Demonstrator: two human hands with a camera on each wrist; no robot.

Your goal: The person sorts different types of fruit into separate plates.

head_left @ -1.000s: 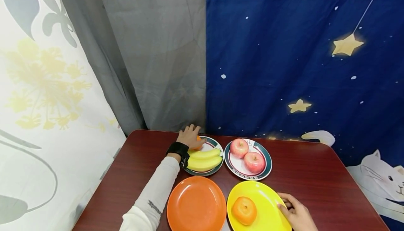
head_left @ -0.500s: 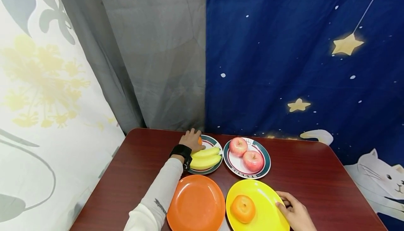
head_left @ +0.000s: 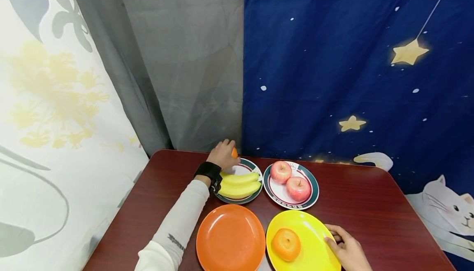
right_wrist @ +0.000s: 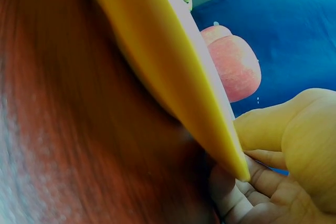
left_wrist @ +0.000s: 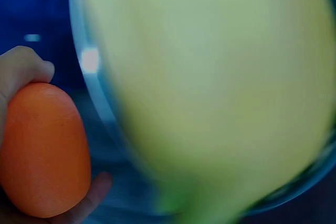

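Head view, orange point(head_left: 234, 153) gripped in left hand point(head_left: 223, 155), above banana plate point(head_left: 251, 167)

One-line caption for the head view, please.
Left hand holds an orange above the banana plate; right hand grips the yellow plate.

Red-brown table point(head_left: 370, 205); starry blue curtain point(head_left: 333, 77) (cat print)

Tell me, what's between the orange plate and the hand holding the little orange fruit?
In the head view, the bananas on their green-rimmed plate lie between the orange plate and the left hand.
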